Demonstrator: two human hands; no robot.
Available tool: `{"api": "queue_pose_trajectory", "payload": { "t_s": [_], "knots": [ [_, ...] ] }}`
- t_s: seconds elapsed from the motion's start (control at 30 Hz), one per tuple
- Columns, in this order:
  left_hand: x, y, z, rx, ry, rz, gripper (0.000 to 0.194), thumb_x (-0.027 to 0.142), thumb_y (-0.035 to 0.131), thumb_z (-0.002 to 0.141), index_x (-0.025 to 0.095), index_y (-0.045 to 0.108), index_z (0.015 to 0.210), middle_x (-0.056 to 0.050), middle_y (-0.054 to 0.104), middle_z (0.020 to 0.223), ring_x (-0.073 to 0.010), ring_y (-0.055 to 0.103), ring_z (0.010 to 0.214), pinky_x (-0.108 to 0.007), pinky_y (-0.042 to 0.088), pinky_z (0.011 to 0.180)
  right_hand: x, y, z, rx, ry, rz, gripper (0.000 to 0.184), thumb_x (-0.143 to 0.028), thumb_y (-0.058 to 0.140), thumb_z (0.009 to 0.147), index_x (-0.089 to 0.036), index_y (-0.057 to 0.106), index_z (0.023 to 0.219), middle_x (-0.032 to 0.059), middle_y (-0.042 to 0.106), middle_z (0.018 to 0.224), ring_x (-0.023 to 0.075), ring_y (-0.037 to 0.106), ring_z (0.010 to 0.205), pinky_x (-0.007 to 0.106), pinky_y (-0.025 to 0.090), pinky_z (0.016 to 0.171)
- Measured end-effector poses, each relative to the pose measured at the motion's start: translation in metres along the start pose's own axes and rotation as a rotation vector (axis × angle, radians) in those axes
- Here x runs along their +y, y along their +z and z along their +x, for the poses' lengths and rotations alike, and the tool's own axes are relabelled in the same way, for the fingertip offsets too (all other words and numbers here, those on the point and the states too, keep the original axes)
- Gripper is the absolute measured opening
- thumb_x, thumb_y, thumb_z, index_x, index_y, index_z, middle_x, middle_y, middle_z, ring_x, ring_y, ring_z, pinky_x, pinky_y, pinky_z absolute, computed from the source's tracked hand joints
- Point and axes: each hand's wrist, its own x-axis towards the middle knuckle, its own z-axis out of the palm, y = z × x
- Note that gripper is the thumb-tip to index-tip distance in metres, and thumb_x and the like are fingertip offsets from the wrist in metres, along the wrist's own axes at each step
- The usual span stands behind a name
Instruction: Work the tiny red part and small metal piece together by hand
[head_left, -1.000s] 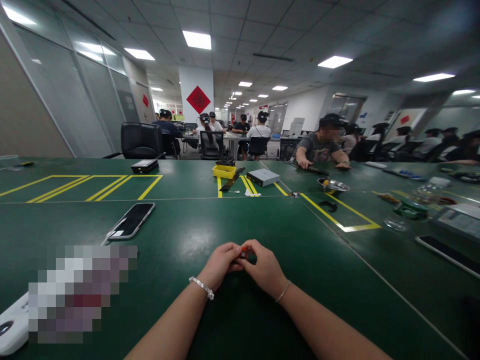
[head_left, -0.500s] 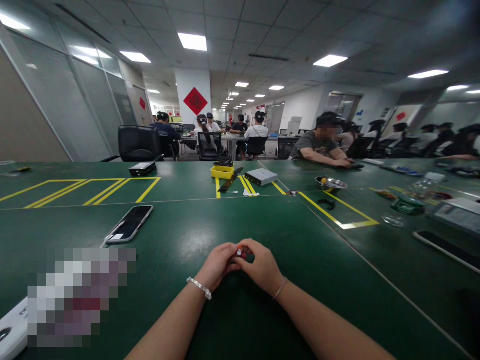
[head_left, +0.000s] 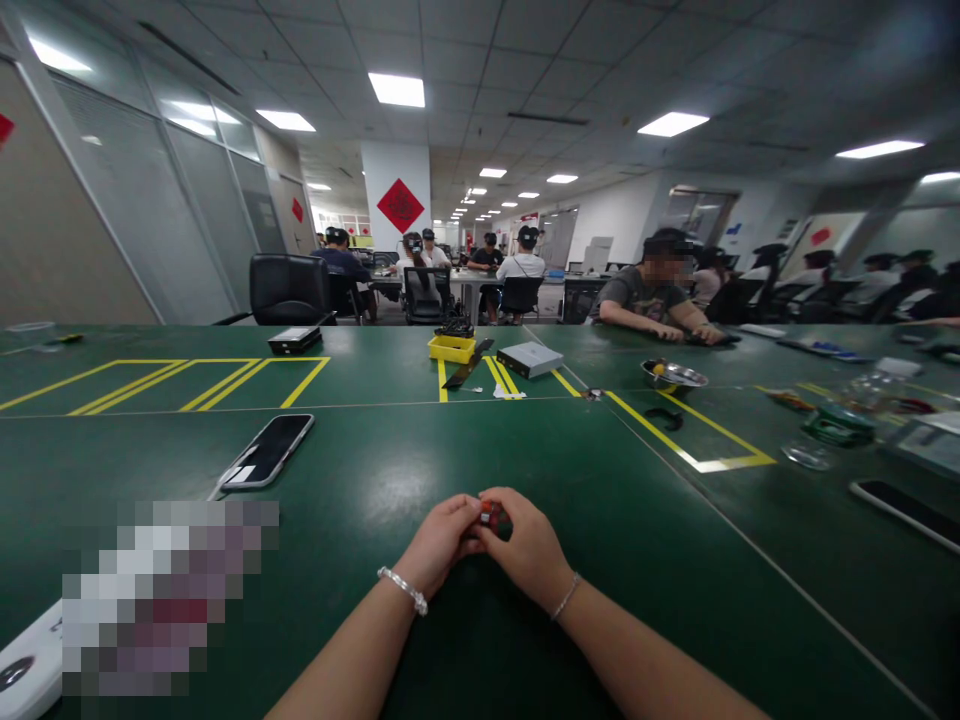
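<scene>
Close together over the near part of the green table, both hands meet at one small object. It shows red and orange with a white patch, and is too small to name. My left hand pinches it from the left with thumb and fingertips. From the other side, my right hand curls round it, thumb and forefinger forming a ring. Fingers cover much of the object.
A phone with a cable lies to the left, beside a blurred-out white item. Farther back are a yellow tray, a grey box, and a metal bowl. A co-worker sits across the table.
The view has shifted slightly, so the whole scene sits a little to the right. Both hands keep hold of the small object, with little change in their fingers.
</scene>
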Motion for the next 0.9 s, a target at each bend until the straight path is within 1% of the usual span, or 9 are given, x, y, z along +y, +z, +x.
{"api": "queue_pose_trajectory", "payload": {
  "t_s": [0.13,0.27,0.4,0.5,0.6,0.8,0.9],
  "knots": [
    [0.000,0.001,-0.001,0.004,0.000,0.017,0.015,0.027,0.056,0.068,0.013,0.050,0.067,-0.002,0.056,0.067,-0.0079,0.052,0.059,-0.020,0.044,0.056,0.000,0.000,0.001,-0.001,-0.001,0.012,0.026,-0.019,0.057,0.064,-0.020,0.052,0.089,0.0016,0.056,0.084,0.0142,0.050,0.078,0.027,0.039,0.072],
    [0.001,0.001,-0.002,0.019,-0.004,0.018,0.016,0.028,0.056,0.068,0.013,0.050,0.068,-0.002,0.056,0.068,-0.0076,0.052,0.059,-0.019,0.043,0.056,-0.002,0.000,0.002,0.013,-0.022,0.023,0.022,-0.021,0.057,0.064,-0.020,0.054,0.086,0.0016,0.057,0.084,0.0139,0.051,0.079,0.027,0.039,0.073],
    [0.000,0.000,-0.002,0.021,-0.006,0.027,0.017,0.029,0.057,0.067,0.013,0.051,0.067,-0.001,0.056,0.067,-0.0079,0.052,0.059,-0.020,0.043,0.057,-0.004,-0.002,0.002,0.002,0.001,-0.029,0.014,-0.023,0.057,0.065,-0.020,0.056,0.078,0.0004,0.058,0.077,0.0131,0.052,0.074,0.026,0.038,0.069],
    [-0.001,0.000,-0.002,0.031,-0.011,0.027,0.017,0.028,0.058,0.065,0.013,0.051,0.065,0.000,0.054,0.063,-0.0068,0.050,0.055,-0.019,0.042,0.055,-0.007,-0.005,0.002,-0.012,0.018,-0.078,0.010,-0.024,0.057,0.065,-0.020,0.056,0.075,-0.0002,0.058,0.072,0.0129,0.052,0.071,0.025,0.038,0.067],
    [-0.002,-0.001,-0.002,0.030,-0.014,0.021,0.018,0.029,0.058,0.065,0.013,0.050,0.063,0.001,0.052,0.061,-0.0068,0.049,0.054,-0.020,0.041,0.055,-0.009,-0.006,0.002,-0.021,0.008,-0.090,0.011,-0.024,0.057,0.064,-0.020,0.056,0.075,-0.0003,0.058,0.072,0.0129,0.052,0.071,0.024,0.037,0.067],
    [-0.003,-0.003,-0.004,0.031,0.008,0.049,0.021,0.032,0.057,0.066,0.013,0.049,0.062,0.002,0.051,0.059,-0.0071,0.048,0.054,-0.020,0.039,0.056,-0.009,-0.003,0.003,-0.038,0.028,-0.029,0.011,-0.020,0.053,0.066,-0.020,0.054,0.077,0.0000,0.056,0.072,0.0122,0.050,0.070,0.024,0.037,0.064],
    [-0.005,-0.003,-0.004,0.034,0.012,0.097,0.022,0.035,0.056,0.067,0.013,0.049,0.063,0.002,0.051,0.059,-0.0072,0.047,0.054,-0.020,0.038,0.055,-0.010,-0.004,0.001,-0.036,0.007,-0.038,0.009,-0.022,0.053,0.067,-0.019,0.054,0.075,0.0004,0.055,0.071,0.0127,0.049,0.070,0.024,0.037,0.066]
  ]
}}
